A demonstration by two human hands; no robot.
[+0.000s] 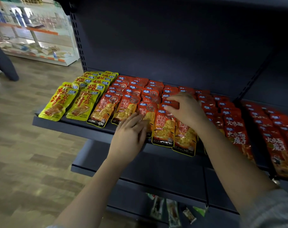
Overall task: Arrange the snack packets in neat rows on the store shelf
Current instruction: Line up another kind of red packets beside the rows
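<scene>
1. Squaring a row: the left hand (130, 137) lies flat, fingers together, on a front orange packet (146, 116), gripping nothing.
2. The right hand (187, 109), at its 2 o'clock, spreads wide over packets behind, pressing, not grasping.
3. Best slide packets back with light, even pressure; they overlap.
4. Yellow packets (64, 102) sit at 9 o'clock on the shelf (74, 127).

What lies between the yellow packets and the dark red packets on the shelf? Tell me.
In the head view, rows of orange KONCHEW packets fill the stretch between the yellow packets and the dark red packets; both hands rest on them.
</scene>
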